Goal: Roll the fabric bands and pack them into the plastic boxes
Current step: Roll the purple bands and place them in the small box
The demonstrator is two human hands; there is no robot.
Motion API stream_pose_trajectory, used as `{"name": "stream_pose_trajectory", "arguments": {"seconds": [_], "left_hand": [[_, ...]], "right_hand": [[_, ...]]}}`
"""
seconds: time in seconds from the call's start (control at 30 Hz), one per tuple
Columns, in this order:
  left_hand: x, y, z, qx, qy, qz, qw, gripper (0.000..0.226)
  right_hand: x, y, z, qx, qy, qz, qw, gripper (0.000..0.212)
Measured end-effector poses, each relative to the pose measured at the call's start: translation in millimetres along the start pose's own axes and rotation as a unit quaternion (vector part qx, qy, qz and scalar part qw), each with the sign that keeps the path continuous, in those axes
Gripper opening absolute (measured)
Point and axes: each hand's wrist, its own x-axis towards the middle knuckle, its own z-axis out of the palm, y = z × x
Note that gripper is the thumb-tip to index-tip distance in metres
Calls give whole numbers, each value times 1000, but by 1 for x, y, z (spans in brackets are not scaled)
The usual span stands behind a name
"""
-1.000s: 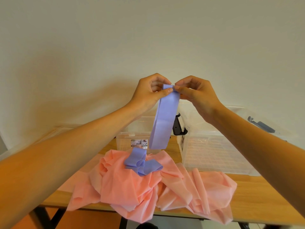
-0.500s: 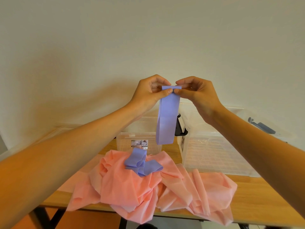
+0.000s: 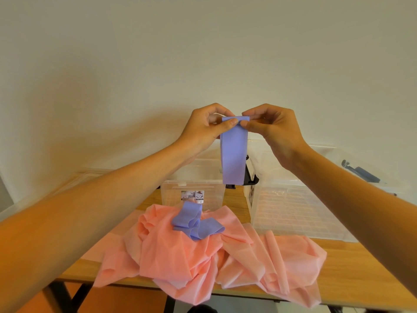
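Two hands on one band: the left hand [image 3: 206, 129] and the right hand [image 3: 272, 129] each pinch the top edge of the purple band [image 3: 233, 159] between thumb and fingers. They hold it in the air above the boxes, and the rest hangs straight down like a ribbon. The top edge looks turned over about once, so I'd guess the roll is only just started.

Tips for this bit, imo: get that first turn tight and square, because every later wrap follows it. If one corner leads, the roll cones out and won't sit neatly in a box. Letting the tail hang free is actually smart, since its own weight gives a little tension. Walk thumbs and fingertips evenly on both sides, and never release both sides at once or it'll probably spring open.

Also, a second purple band [image 3: 196, 222] lies crumpled on the pink fabric pile [image 3: 180, 258] on the tabletop [image 3: 352, 279]. That's just in front of the clear plastic box with the label [image 3: 171, 195], and a wider clear box [image 3: 293, 206] sits to its right. Can't tell for sure whether either one holds anything.
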Motion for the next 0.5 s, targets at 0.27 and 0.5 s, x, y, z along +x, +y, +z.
{"name": "stream_pose_trajectory", "arguments": {"seconds": [0.27,0.5], "left_hand": [[-1,0,1,-7,-5,27,1000,16],[0,1,3,34,3,6,999,14]], "right_hand": [[-3,1,0,12,-11,3,1000,14],[-2,2,-3,-4,-7,-6,1000,18]]}}
